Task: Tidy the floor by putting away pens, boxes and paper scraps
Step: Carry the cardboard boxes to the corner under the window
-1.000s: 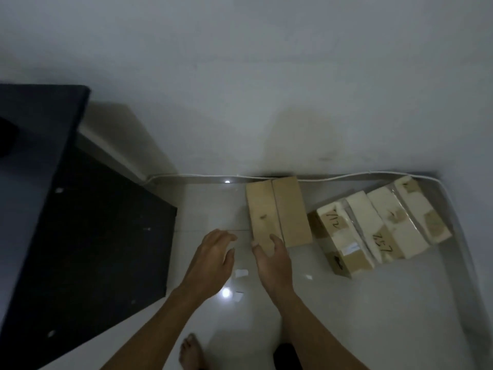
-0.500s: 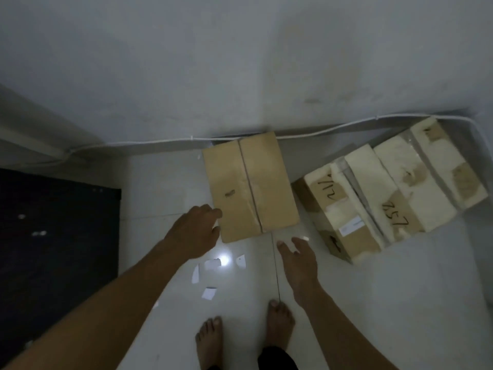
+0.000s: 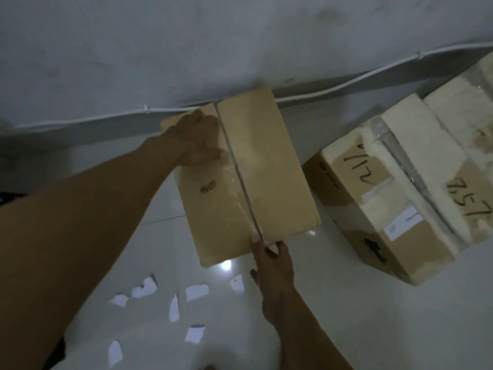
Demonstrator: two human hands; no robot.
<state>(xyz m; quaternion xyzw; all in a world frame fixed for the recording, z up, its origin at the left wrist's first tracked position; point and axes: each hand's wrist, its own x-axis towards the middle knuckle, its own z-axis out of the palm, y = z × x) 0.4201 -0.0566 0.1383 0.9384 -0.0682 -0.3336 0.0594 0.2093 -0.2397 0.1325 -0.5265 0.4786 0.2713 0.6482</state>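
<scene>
A plain brown cardboard box (image 3: pixel 264 166) with a taped centre seam stands on the white floor against the wall. My left hand (image 3: pixel 196 141) lies flat on its far left top, fingers spread toward the seam. At the near edge, my right hand (image 3: pixel 272 265) touches the box where the seam ends, fingers slightly apart. Neither hand has the box lifted. Several white paper scraps (image 3: pixel 197 291) lie scattered on the floor just in front of the box. No pens are visible.
To the right sits a taped box marked with handwriting (image 3: pixel 373 209), with more taped boxes (image 3: pixel 453 145) beyond it in the corner. A white cable (image 3: pixel 320 93) runs along the base of the wall (image 3: pixel 186 49). The white tiled floor (image 3: pixel 400 329) is glossy.
The view has come much closer to the box. My left hand slid from the box's near left corner up onto its far top. My right hand moved forward to the near edge.
</scene>
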